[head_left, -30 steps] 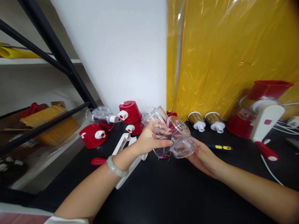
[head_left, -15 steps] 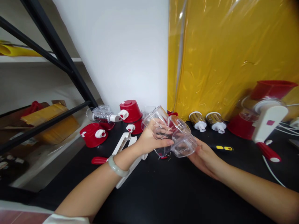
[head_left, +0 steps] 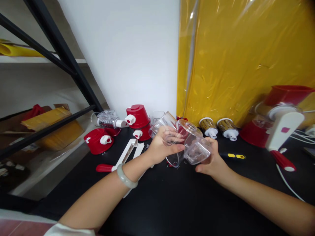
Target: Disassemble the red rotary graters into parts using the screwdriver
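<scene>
Over the black table, a clear plastic grater housing [head_left: 197,151] with rounded, tube-like sections is held between both my hands. My left hand [head_left: 162,146], below a pale bangle, grips its left side with the fingers behind the see-through wall. At its right end my right hand [head_left: 211,160] is closed round the edge, the thumb low in front. Under the left forearm lie white handle parts [head_left: 126,152] with a red grip [head_left: 104,168]. A few small screws [head_left: 178,168] and a bit of red show beneath the housing.
Red bases [head_left: 98,141] with white knobs stand at the left, two of them stacked [head_left: 137,116]. Two metal grating drums [head_left: 227,128] and a black-and-yellow screwdriver handle [head_left: 236,156] lie right of centre. An assembled red-and-white rotary grater [head_left: 283,124] stands far right, near a white cable [head_left: 287,183].
My right hand has shifted its hold, its thumb now in front of the housing's lower right. The housing has turned slightly and moved a little right, and my left hand with it.
</scene>
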Action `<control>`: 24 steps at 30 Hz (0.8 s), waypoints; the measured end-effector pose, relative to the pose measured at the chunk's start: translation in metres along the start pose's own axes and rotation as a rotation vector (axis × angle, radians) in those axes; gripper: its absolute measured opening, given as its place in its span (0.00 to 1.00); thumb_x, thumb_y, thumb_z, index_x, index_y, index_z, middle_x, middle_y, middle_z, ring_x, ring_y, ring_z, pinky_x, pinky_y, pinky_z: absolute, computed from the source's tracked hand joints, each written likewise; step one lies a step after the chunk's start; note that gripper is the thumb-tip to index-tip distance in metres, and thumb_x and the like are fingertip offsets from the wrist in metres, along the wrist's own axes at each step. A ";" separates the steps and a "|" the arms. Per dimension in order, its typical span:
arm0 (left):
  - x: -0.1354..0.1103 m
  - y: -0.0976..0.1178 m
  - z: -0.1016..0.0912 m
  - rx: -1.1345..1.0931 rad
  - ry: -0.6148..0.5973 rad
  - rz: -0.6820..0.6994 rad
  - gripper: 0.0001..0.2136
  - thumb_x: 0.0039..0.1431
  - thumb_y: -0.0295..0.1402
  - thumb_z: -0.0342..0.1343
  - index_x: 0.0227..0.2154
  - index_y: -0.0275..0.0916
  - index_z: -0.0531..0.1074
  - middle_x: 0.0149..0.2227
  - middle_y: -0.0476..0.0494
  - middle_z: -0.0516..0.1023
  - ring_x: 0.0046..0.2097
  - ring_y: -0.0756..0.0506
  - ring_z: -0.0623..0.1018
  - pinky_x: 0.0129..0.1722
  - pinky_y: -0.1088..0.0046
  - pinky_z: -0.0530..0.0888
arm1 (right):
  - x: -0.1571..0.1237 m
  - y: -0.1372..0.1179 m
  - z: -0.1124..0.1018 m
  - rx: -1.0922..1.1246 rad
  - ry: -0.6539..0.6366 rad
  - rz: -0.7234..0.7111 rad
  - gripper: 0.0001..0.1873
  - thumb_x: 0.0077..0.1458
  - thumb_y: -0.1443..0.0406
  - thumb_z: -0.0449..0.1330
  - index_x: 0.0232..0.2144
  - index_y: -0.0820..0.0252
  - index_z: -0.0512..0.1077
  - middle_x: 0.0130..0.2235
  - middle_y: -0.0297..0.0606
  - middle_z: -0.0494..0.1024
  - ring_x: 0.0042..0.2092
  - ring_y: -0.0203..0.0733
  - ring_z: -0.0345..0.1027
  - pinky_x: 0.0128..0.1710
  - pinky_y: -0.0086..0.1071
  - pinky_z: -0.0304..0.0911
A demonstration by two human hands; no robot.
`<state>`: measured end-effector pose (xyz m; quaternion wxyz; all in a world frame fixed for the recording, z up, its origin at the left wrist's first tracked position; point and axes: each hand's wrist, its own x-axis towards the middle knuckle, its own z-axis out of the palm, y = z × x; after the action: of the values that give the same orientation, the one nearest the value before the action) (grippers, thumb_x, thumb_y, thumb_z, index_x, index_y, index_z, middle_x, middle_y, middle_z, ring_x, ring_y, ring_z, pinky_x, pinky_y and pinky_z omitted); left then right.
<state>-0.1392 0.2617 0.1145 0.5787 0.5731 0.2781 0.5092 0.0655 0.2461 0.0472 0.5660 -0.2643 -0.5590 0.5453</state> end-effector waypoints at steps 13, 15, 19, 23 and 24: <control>-0.005 0.006 0.015 -0.080 0.114 -0.117 0.28 0.37 0.46 0.77 0.37 0.38 0.69 0.37 0.47 0.79 0.39 0.44 0.82 0.41 0.65 0.78 | -0.006 -0.015 0.006 -0.326 0.019 -0.209 0.44 0.51 0.62 0.71 0.58 0.41 0.47 0.56 0.43 0.66 0.50 0.47 0.71 0.52 0.48 0.72; -0.006 0.009 0.016 -0.082 0.148 -0.142 0.29 0.37 0.46 0.77 0.37 0.38 0.68 0.37 0.47 0.80 0.40 0.44 0.82 0.39 0.66 0.78 | -0.004 -0.014 0.004 -0.356 0.014 -0.241 0.42 0.52 0.62 0.70 0.59 0.41 0.48 0.55 0.42 0.67 0.51 0.47 0.71 0.52 0.49 0.72; -0.009 0.012 0.019 -0.129 0.194 -0.211 0.29 0.38 0.45 0.77 0.37 0.39 0.67 0.38 0.46 0.80 0.43 0.41 0.82 0.39 0.64 0.79 | -0.002 -0.014 -0.002 -0.485 0.039 -0.352 0.40 0.54 0.64 0.68 0.61 0.41 0.51 0.53 0.41 0.69 0.51 0.47 0.71 0.51 0.48 0.72; -0.009 0.015 0.021 -0.177 0.238 -0.264 0.28 0.39 0.46 0.76 0.37 0.39 0.68 0.37 0.47 0.79 0.44 0.40 0.82 0.35 0.67 0.78 | 0.001 -0.022 -0.009 -0.736 0.036 -0.396 0.43 0.57 0.62 0.67 0.67 0.41 0.49 0.45 0.39 0.72 0.41 0.45 0.72 0.42 0.46 0.74; -0.009 0.016 0.021 -0.183 0.248 -0.277 0.28 0.39 0.46 0.76 0.36 0.39 0.68 0.36 0.47 0.79 0.44 0.40 0.82 0.35 0.68 0.78 | 0.001 -0.026 -0.010 -0.829 0.030 -0.430 0.44 0.57 0.62 0.66 0.68 0.42 0.48 0.43 0.39 0.71 0.39 0.44 0.71 0.41 0.45 0.75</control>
<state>-0.1274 0.2430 0.1312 0.6542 0.4073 0.3759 0.5146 0.0825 0.2434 0.0691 0.5210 -0.3540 -0.7635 0.1424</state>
